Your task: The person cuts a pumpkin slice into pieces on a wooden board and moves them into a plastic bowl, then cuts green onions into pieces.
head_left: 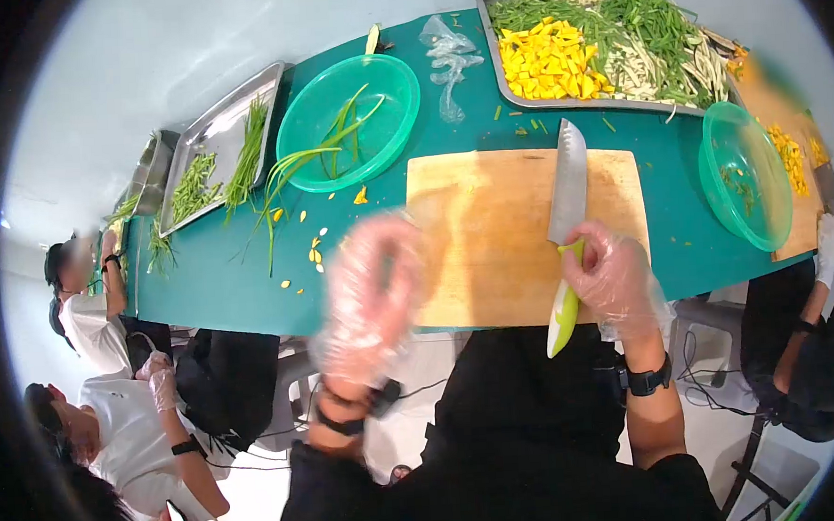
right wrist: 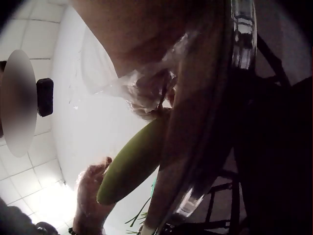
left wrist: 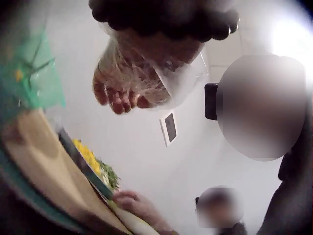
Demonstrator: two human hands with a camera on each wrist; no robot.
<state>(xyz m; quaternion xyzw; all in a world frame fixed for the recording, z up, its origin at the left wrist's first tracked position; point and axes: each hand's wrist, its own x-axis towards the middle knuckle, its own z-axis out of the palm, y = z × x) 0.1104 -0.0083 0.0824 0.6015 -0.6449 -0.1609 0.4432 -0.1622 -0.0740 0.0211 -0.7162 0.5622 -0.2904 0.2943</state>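
Observation:
A wooden cutting board [head_left: 492,247] lies at the table's front edge. Across its right part rests a knife [head_left: 569,182], blade pointing away, its green-and-white handle overhanging the near edge. My gloved right hand [head_left: 614,283] pinches the handle near the blade; the right wrist view shows the green handle [right wrist: 132,164] jutting out below the gloved fingers. My gloved left hand [head_left: 371,291], blurred in the head view, is raised by the board's left edge. In the left wrist view the left hand [left wrist: 129,78] has loosely bent fingers and nothing in them.
A green basin [head_left: 395,120] with long green stems stands behind the board at left, beside a metal tray [head_left: 212,134] of greens. Back right is a large tray [head_left: 512,92] of cut vegetables; a second green basin [head_left: 762,181] stands right. Yellow scraps lie left. People sit on both sides.

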